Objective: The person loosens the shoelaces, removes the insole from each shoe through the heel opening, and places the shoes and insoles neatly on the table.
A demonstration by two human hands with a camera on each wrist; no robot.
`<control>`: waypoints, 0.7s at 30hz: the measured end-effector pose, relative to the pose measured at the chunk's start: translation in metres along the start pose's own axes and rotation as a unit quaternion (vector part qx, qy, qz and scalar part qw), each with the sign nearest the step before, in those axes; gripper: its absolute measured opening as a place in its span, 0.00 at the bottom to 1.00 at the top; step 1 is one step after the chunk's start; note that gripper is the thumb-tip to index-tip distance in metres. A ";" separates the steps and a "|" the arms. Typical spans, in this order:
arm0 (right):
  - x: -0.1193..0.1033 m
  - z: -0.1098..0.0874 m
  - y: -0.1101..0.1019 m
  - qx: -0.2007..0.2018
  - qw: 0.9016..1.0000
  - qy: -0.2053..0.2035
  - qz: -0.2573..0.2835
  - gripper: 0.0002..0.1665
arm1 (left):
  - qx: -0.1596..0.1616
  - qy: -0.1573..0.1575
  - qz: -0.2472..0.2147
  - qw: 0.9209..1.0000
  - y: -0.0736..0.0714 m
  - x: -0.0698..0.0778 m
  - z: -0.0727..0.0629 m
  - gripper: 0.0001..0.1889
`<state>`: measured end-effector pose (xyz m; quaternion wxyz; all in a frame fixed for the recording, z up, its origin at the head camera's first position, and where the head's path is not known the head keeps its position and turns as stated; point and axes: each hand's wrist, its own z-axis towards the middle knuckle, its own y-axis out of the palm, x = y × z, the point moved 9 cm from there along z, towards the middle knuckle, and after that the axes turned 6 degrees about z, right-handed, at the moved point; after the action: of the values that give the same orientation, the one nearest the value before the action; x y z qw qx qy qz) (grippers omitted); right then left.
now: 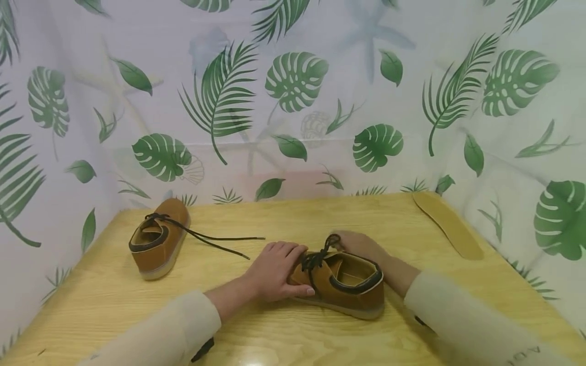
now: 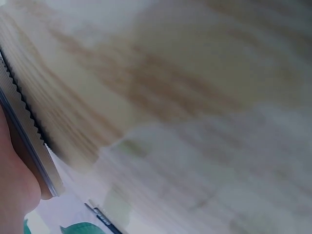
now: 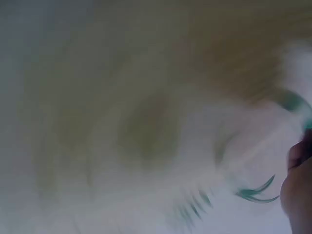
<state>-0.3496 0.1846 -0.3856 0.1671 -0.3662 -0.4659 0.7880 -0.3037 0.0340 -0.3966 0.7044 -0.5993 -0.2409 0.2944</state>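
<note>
Nearest are two pale sleeves, the left one [image 1: 169, 325] and the right one [image 1: 458, 310], reaching over the wooden desk [image 1: 256, 330]. Beyond the left cuff, the left hand [image 1: 276, 272] lies over the toe of the brown shoe [image 1: 325, 290], its fingers bent across the top and the thumb along the near side, gripping it. The shoe rests upright on the desk, its open collar and heel to the right of those fingers. The right hand [image 1: 363, 249] is behind the collar, fingers curled in to pinch the looped black lace [image 1: 333, 241]; its wrist view is too blurred to show the grip. Farther off, left of the left-hand fingers, stands the second shoe [image 1: 171, 240], its loose laces [image 1: 208, 237] trailing toward them. Well right of the right-hand fingers lies a tan insole [image 1: 447, 226]. Behind everything hangs leaf-printed cloth [image 1: 329, 147].
</note>
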 end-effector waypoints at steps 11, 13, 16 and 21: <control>-0.005 0.008 0.001 0.008 0.999 -0.020 -0.025 0.08 | 0.011 0.000 0.002 1.000 0.001 0.000 -0.006 0.48; -0.005 0.006 0.003 -0.003 0.999 -0.020 -0.033 0.09 | 0.007 0.001 0.004 1.000 0.003 0.001 -0.006 0.48; -0.007 0.003 0.001 -0.006 0.998 -0.023 -0.050 0.09 | 0.007 0.004 0.003 1.000 0.003 0.003 -0.005 0.48; -0.009 0.003 -0.004 -0.006 0.999 -0.013 -0.048 0.08 | 0.006 -0.001 -0.001 1.000 0.001 0.002 -0.001 0.49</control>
<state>-0.3455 0.1795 -0.3771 0.1964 -0.3338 -0.4897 0.7811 -0.3022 0.0348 -0.3975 0.7080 -0.5945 -0.2404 0.2957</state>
